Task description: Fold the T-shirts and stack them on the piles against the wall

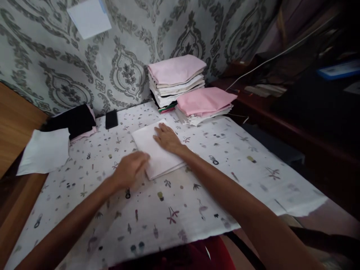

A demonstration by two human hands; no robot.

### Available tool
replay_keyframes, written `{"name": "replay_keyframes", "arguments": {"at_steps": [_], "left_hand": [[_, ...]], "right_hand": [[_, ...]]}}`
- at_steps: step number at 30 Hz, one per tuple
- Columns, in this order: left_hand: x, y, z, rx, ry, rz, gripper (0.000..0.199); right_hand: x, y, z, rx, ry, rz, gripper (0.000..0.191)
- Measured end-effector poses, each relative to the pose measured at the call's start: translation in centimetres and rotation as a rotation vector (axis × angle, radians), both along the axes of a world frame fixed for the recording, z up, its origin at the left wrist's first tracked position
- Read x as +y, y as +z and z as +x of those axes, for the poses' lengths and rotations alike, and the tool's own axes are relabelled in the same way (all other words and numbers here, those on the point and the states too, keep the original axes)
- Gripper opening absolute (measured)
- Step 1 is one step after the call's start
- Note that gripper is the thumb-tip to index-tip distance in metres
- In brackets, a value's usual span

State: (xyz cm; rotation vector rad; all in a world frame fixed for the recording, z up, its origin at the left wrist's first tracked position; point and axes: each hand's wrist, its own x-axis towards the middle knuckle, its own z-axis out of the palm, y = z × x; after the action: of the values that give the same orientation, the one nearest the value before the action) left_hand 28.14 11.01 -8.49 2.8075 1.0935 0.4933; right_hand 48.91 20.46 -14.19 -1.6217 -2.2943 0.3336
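Observation:
A folded white cloth [157, 153] lies on the patterned table cover, its layers showing along the near edge. My right hand [168, 138] rests flat on its upper right part, fingers stretched out. At the cloth's left edge is my left hand [132, 168], smeared by motion. Its fingers look bent, but whether they grip the fabric cannot be made out.
Behind the cloth stand a tall stack of folded fabric [177, 71] and a lower pink-topped stack [206, 101]. At the left are a black folded cloth [74, 120], a white cloth [46, 152] and a dark phone [111, 119]. A patterned wall rises behind.

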Motion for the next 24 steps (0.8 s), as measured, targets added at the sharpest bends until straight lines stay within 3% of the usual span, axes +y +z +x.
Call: {"name": "replay_keyframes", "arguments": {"at_steps": [3, 5, 8, 12, 15, 20, 24], "left_hand": [[-5.8, -0.7, 0.9, 0.222, -0.190, 0.278, 0.020], [-7.5, -1.2, 1.0, 0.342, -0.163, 0.382, 0.027], [-7.9, -1.6, 1.1, 0.501, -0.067, 0.380, 0.038], [-7.7, -1.5, 2.3, 0.656, 0.054, 0.222, 0.043], [-8.0, -1.5, 3.4, 0.659, 0.153, 0.042, 0.037], [-9.4, -1.8, 2.8, 0.333, 0.294, -0.240, 0.030], [-9.6, -0.8, 1.5, 0.121, 0.337, -0.455, 0.008]], "right_hand": [[0.0, -0.2, 0.0, 0.009, 0.001, 0.015, 0.055], [0.0, -0.3, 0.1, 0.009, 0.007, 0.024, 0.055], [0.0, -0.3, 0.1, 0.004, 0.014, 0.035, 0.054], [-0.2, -0.1, 0.2, 0.001, 0.012, 0.040, 0.053], [-0.3, 0.1, 0.2, 0.015, 0.014, 0.025, 0.053], [-0.3, 0.0, 0.1, 0.054, 0.010, 0.015, 0.053], [-0.4, 0.5, 0.2, 0.065, 0.005, -0.005, 0.050]]}}
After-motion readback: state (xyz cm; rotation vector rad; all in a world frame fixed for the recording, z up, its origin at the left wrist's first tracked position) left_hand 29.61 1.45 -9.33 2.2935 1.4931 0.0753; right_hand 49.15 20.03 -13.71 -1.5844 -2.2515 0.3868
